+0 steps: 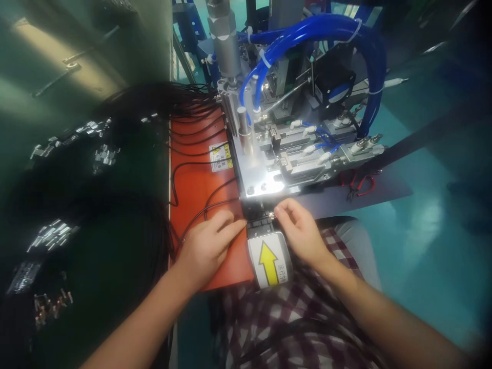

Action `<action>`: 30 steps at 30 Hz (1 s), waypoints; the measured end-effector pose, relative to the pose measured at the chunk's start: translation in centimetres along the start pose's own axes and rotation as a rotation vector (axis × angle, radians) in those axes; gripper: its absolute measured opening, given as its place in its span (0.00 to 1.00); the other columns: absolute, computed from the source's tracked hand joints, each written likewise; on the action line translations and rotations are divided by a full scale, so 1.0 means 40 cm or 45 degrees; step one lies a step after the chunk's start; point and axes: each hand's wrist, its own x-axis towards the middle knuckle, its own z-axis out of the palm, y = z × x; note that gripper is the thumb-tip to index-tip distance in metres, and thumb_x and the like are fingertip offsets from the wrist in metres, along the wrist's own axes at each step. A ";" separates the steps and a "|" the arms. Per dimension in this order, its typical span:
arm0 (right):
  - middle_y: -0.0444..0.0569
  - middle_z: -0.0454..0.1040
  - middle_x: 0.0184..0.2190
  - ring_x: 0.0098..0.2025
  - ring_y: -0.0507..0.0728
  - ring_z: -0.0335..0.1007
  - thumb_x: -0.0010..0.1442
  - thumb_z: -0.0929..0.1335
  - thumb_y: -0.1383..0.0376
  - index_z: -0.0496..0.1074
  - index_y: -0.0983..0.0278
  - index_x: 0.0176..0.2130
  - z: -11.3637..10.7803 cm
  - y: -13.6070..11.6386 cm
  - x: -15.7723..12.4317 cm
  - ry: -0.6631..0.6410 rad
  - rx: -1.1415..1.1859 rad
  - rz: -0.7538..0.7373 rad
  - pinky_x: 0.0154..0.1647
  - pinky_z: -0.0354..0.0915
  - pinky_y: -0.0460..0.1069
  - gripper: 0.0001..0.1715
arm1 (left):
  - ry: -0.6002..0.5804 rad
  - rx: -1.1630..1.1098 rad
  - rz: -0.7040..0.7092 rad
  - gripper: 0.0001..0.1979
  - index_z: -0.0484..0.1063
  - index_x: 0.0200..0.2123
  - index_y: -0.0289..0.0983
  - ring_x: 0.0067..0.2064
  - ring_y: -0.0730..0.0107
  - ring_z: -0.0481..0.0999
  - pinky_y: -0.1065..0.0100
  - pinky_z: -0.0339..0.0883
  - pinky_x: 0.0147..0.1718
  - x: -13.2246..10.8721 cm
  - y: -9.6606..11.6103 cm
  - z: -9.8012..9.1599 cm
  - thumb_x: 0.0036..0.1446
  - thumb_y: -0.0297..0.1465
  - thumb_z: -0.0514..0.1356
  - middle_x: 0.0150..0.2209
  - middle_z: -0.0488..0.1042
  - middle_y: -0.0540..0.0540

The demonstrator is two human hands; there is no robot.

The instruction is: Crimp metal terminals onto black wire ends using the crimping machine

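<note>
My left hand [207, 246] rests on the orange mat [192, 179], fingers curled and pressed on a thin black cable [215, 205] whose end reaches a black fixture [261, 225] at the machine's front. My right hand [300, 228] pinches a small metal connector at the right side of that fixture. What exactly sits between its fingertips is too small to make out. A white plate with a yellow arrow [269, 261] lies just below the fixture, pointing at the machine.
A metal machine [277, 148] with blue air hoses [330, 36] and a cylinder [225, 41] stands behind the fixture. Bundles of black cables with metal ends [77, 169] pile at the left. Red-handled pliers [359, 184] lie right of the machine. A checked garment covers my lap.
</note>
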 end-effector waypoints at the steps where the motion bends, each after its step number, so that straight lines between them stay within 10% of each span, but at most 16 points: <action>1: 0.41 0.61 0.24 0.27 0.53 0.59 0.65 0.61 0.60 0.62 0.61 0.30 0.000 -0.001 0.000 0.005 -0.032 -0.044 0.28 0.57 0.47 0.12 | -0.002 0.005 0.005 0.15 0.75 0.44 0.35 0.36 0.70 0.76 0.73 0.69 0.32 0.001 0.000 -0.001 0.64 0.23 0.48 0.38 0.74 0.43; 10: 0.42 0.63 0.25 0.28 0.53 0.60 0.66 0.60 0.63 0.60 0.61 0.30 -0.006 -0.005 0.003 0.014 -0.237 -0.178 0.31 0.56 0.48 0.11 | -0.070 -0.153 -0.107 0.16 0.76 0.45 0.37 0.37 0.71 0.75 0.72 0.70 0.35 0.005 0.002 -0.013 0.64 0.25 0.48 0.38 0.73 0.44; 19: 0.41 0.61 0.25 0.29 0.53 0.59 0.66 0.60 0.63 0.59 0.61 0.30 -0.010 -0.005 0.002 -0.017 -0.179 -0.147 0.32 0.56 0.48 0.11 | -0.254 -0.911 -1.002 0.06 0.69 0.36 0.37 0.19 0.75 0.68 0.74 0.63 0.20 0.011 0.038 -0.082 0.59 0.34 0.57 0.21 0.69 0.54; 24: 0.40 0.60 0.24 0.27 0.52 0.58 0.66 0.60 0.63 0.58 0.61 0.29 -0.012 -0.007 0.004 -0.035 -0.191 -0.147 0.31 0.55 0.48 0.12 | -0.062 -0.312 -0.449 0.09 0.73 0.37 0.36 0.37 0.68 0.76 0.69 0.70 0.36 -0.011 0.015 -0.053 0.62 0.28 0.52 0.37 0.74 0.45; 30: 0.40 0.60 0.24 0.27 0.52 0.58 0.66 0.60 0.63 0.58 0.61 0.29 -0.011 -0.005 0.007 -0.047 -0.202 -0.144 0.30 0.54 0.47 0.12 | -0.073 0.277 0.043 0.13 0.73 0.41 0.29 0.33 0.66 0.74 0.68 0.67 0.28 -0.018 -0.003 -0.027 0.61 0.20 0.48 0.35 0.75 0.41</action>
